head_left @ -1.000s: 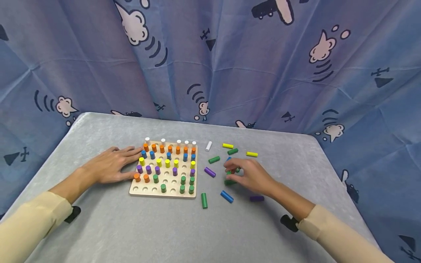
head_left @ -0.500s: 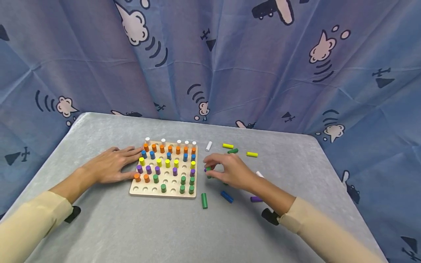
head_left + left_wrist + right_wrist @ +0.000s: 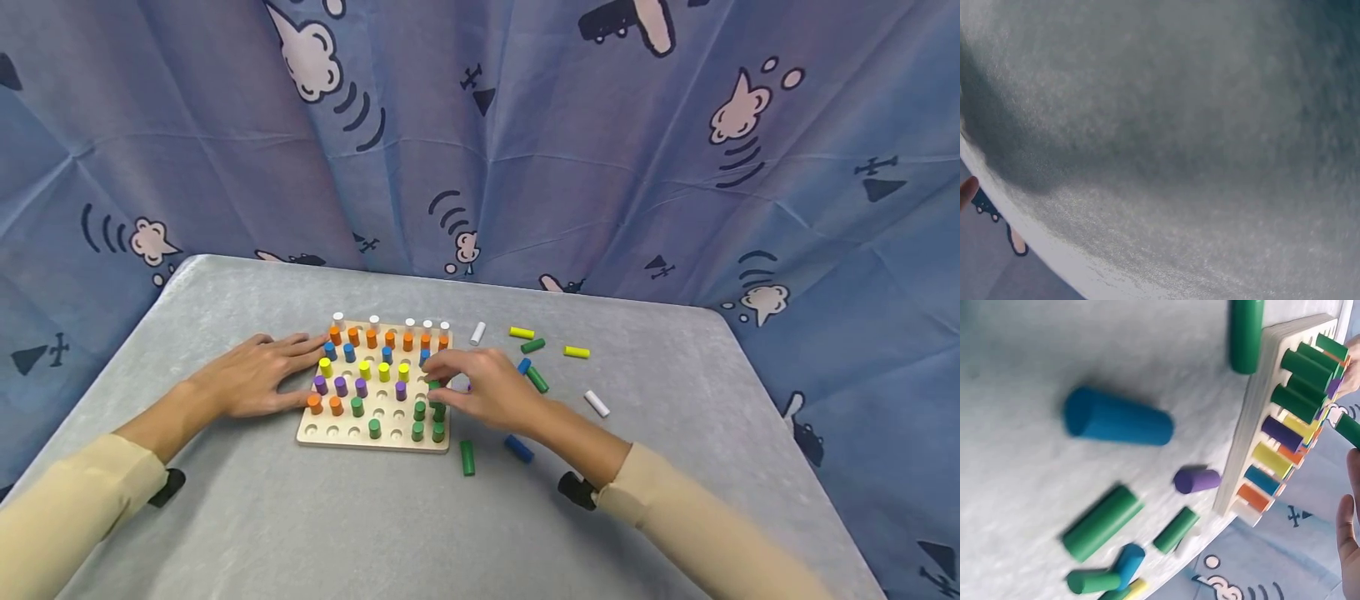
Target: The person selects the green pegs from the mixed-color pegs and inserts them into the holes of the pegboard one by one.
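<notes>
"Where the left sleeve [image 3: 82, 500] and the right sleeve [image 3: 697, 517] enter from the near side, what lies just beyond them?"

"On the grey surface [image 3: 360, 525], a loose green peg [image 3: 468, 458] lies near the closest right corner of the pegboard [image 3: 406, 442], with a loose blue peg [image 3: 519, 448] to its right. The board's nearest row carries three upright green pegs [image 3: 374, 428]; the second carries two orange pegs [image 3: 315, 404] and three more green ones."

"How are the hands placed?"

"The left hand [image 3: 258, 375] lies at the board's left edge, its fingers extended and spread, with nothing in their grasp. The right hand [image 3: 487, 387] is over the board's right side, thumb and fingers nearly together, pinching the held green peg [image 3: 1349, 430]. Whether that peg meets a hole cannot be told."

"What fills the farther rows?"

"In order: purple pegs [image 3: 362, 387], yellow pegs [image 3: 384, 372], blue pegs [image 3: 348, 352], seven orange ones, then five white pegs [image 3: 374, 322] along the far edge. The right hand hides part of the right end."

"And beyond?"

"To the right lie a loose white peg [image 3: 597, 404], a diagonal green peg [image 3: 537, 380] just beside another blue one, and two loose yellow pegs [image 3: 577, 352]. Farthest hangs a blue curtain [image 3: 570, 167] printed with cartoon clouds."
</notes>
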Demonstrator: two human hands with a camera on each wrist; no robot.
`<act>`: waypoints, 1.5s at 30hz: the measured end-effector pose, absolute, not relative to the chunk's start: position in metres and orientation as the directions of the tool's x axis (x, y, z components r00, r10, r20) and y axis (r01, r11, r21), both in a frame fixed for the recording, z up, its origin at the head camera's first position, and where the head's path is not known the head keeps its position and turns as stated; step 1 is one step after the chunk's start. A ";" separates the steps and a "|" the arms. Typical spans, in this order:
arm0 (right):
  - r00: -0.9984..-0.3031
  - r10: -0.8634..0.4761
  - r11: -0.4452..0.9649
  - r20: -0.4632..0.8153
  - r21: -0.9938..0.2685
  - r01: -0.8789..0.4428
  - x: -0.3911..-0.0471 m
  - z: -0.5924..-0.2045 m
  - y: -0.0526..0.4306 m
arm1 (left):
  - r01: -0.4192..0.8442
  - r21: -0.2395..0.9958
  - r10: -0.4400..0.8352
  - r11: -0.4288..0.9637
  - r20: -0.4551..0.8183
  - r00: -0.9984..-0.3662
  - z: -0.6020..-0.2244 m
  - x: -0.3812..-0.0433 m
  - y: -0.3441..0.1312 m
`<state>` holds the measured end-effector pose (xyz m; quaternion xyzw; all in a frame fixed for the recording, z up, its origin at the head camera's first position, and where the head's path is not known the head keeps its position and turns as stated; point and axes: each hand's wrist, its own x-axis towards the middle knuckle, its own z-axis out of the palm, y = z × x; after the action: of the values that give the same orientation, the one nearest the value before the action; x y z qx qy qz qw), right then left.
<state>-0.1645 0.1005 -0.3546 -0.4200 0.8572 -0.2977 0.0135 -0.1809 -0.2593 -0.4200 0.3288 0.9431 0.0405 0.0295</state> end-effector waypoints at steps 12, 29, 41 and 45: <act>-0.631 -0.747 0.443 0.210 -0.550 -0.708 -0.158 -0.365 0.077 | 0.616 0.101 0.622 0.781 -0.031 -0.783 -0.420 -0.181 -0.258; -0.628 -0.759 0.472 0.172 -0.518 -0.713 -0.151 -0.387 0.064 | 0.611 0.092 0.615 0.787 -0.036 -0.787 -0.420 -0.181 -0.258; -0.640 -0.758 0.485 0.124 -0.549 -0.681 -0.149 -0.393 0.060 | 0.613 0.101 0.618 0.784 -0.021 -0.786 -0.420 -0.181 -0.258; -0.636 -0.760 0.483 0.137 -0.536 -0.692 -0.149 -0.396 0.060 | 0.611 0.103 0.617 0.785 -0.028 -0.787 -0.420 -0.181 -0.258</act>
<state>-0.1490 0.0603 -0.3956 -0.4227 0.8589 -0.2829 0.0596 -0.1809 -0.2584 -0.4199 0.3251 0.9442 0.0441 0.0303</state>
